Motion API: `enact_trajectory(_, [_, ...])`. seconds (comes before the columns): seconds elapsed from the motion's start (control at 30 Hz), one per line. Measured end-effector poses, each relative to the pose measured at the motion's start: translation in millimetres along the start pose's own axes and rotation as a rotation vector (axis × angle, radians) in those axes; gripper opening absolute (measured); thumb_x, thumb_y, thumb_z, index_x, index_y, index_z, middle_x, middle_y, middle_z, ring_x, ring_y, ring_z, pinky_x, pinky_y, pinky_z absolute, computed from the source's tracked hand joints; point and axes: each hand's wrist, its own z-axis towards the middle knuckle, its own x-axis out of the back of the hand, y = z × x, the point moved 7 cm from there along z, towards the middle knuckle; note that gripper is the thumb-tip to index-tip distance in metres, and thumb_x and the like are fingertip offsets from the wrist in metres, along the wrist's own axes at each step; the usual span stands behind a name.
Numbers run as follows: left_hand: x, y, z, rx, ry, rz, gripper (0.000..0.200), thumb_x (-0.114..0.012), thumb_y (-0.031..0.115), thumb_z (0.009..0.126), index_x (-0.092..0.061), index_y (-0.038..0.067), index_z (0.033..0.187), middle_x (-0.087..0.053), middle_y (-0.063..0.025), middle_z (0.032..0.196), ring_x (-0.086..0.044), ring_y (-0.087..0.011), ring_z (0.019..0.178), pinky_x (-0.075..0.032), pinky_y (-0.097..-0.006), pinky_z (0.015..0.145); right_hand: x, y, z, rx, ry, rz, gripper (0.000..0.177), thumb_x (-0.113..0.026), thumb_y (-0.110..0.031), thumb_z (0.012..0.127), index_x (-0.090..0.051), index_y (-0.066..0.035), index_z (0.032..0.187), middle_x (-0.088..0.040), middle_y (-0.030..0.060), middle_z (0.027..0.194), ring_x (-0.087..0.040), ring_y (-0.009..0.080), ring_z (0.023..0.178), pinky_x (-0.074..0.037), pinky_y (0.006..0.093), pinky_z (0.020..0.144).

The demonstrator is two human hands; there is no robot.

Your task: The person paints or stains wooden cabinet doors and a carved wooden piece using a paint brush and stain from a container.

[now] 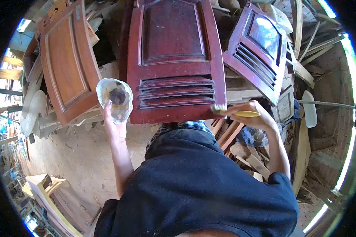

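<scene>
**Hands.** The left hand [114,124] is raised at 9 o'clock of centre and grasps a clear, crumpled plastic cup [115,98] from below. The cup holds a dark residue at its bottom. The right hand [257,116], at 3 o'clock, is clenched around a yellow-handled flat brush [237,113]. The bristles touch the lower right corner of the panel described below.

**Work piece.** A dark red wooden door panel with louvre slats [174,51] stands upright at 12 o'clock, with its lower edge just above the person's dark blue shirt. The slats [177,93] sit in its lower third, under a raised rectangular field. The cup is just beside the panel's left edge (whether it touches cannot be told).

**Surroundings.**
- At 10 o'clock, an orange-brown wooden panel with a recessed field [65,67] leans tilted, near the cup.
- At 1 o'clock, a second dark red louvred panel [257,51] leans at an angle, apart from the first.
- At 4 o'clock, a heap of pale timber offcuts [245,156] lies under the right forearm.
- At 8 o'clock there is bare, dusty earth floor [79,158]. A pale unfinished wooden frame [47,193] stands on it at 7 o'clock.
- More stacked timber fills the top right.
- Daylight shows along the left and right rims, so the work area is open at its sides.
</scene>
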Motion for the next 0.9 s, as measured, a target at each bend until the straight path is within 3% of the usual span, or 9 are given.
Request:
enact_trajectory(0.07, [0.0,10.6,-0.2,-0.044,-0.055,-0.019,0.061,-0.062,0.028,0.089,-0.036,0.011,0.141,-0.042,-0.0120,0.140,-0.047,-0.0337,0.125,-0.042,-0.0606,0.101,5.8,-19.6,2.1,-0.022,-0.041,0.004,0.018,-0.071,-0.012,0.082,-0.074,-0.011,0.100,-0.073,0.0083,0.090,-0.069,0.0152,0.078,-0.054,0.0277,0.070])
enact_trajectory(0.1, [3.9,17.1,-2.5,-0.077,-0.089,-0.011,0.060,-0.062,0.028,0.089,-0.036,0.012,0.140,-0.042,-0.0118,0.140,-0.048,-0.0335,0.124,-0.042,-0.0604,0.101,14.2,-35.9,7.5,-0.255,-0.095,0.094,0.019,-0.069,-0.012,0.084,-0.072,-0.009,0.102,-0.072,0.0050,0.090,-0.066,0.0112,0.076,-0.054,0.0254,0.068])
enact_trajectory(0.17, [21.4,24.7,-6.2,-0.143,-0.054,-0.026,0.059,-0.061,0.028,0.090,-0.036,0.012,0.140,-0.043,-0.0116,0.139,-0.049,-0.0331,0.124,-0.044,-0.0598,0.099,29.1,12.2,37.7,-0.001,0.278,0.134,0.022,-0.065,-0.014,0.087,-0.068,-0.006,0.107,-0.071,0.0028,0.091,-0.063,0.0090,0.073,-0.053,0.0245,0.063])
enact_trajectory(0.3, [69.3,27.5,-27.1,-0.232,-0.006,-0.043,0.056,-0.059,0.027,0.092,-0.034,0.014,0.141,-0.044,-0.0112,0.138,-0.050,-0.0317,0.122,-0.049,-0.0567,0.094,39.0,-31.0,116.9,-0.089,0.567,-0.263,0.018,-0.064,-0.023,0.085,-0.071,-0.008,0.091,-0.070,0.0111,0.071,-0.070,0.0203,0.066,-0.056,0.0329,0.062])
enact_trajectory(0.4, [94.3,27.3,-60.6,-0.274,0.071,-0.087,0.061,-0.058,0.023,0.091,-0.028,0.015,0.143,-0.044,-0.0116,0.136,-0.051,-0.0285,0.121,-0.051,-0.0484,0.092,-28.7,-69.7,183.1,0.083,0.616,-0.305,0.025,-0.061,-0.030,0.084,-0.069,-0.005,0.083,-0.066,0.0202,0.071,-0.068,0.0356,0.069,-0.056,0.0431,0.063])
enact_trajectory(0.53, [141.0,8.8,-84.0,-0.277,0.174,-0.173,0.066,-0.060,0.017,0.089,-0.023,0.014,0.144,-0.043,-0.0124,0.134,-0.052,-0.0272,0.119,-0.054,-0.0419,0.089,-95.7,-150.4,236.8,0.435,0.585,-0.084,0.012,-0.062,-0.021,0.082,-0.071,-0.013,0.084,-0.065,0.0184,0.071,-0.066,0.0368,0.066,-0.055,0.0425,0.062])
enact_trajectory(0.67, [159.5,10.7,-96.9,-0.314,0.255,-0.218,0.061,-0.059,0.015,0.089,-0.028,0.012,0.141,-0.045,-0.0125,0.131,-0.052,-0.0277,0.118,-0.053,-0.0416,0.089,-105.6,-171.4,233.8,0.522,0.296,0.242,0.016,-0.066,-0.018,0.083,-0.071,-0.009,0.095,-0.071,0.0118,0.083,-0.068,0.0198,0.068,-0.054,0.0327,0.061])
enact_trajectory(0.77, [162.8,16.3,-98.0,-0.334,0.273,-0.240,0.058,-0.059,0.014,0.088,-0.032,0.012,0.139,-0.047,-0.0114,0.129,-0.052,-0.0266,0.116,-0.051,-0.0416,0.091,-138.0,-160.8,218.7,0.365,-0.295,0.353,0.019,-0.069,-0.014,0.085,-0.071,-0.005,0.102,-0.071,0.0027,0.093,-0.063,0.0114,0.073,-0.055,0.0271,0.065])
enact_trajectory(0.9, [164.7,27.7,-91.2,-0.380,0.283,-0.211,0.060,-0.059,0.016,0.088,-0.031,0.012,0.141,-0.046,-0.0108,0.130,-0.050,-0.0258,0.118,-0.048,-0.0405,0.093,-106.8,-127.9,268.3,0.300,-0.313,0.386,0.019,-0.067,-0.012,0.086,-0.071,-0.005,0.103,-0.071,0.0055,0.093,-0.065,0.0109,0.074,-0.056,0.0253,0.062])
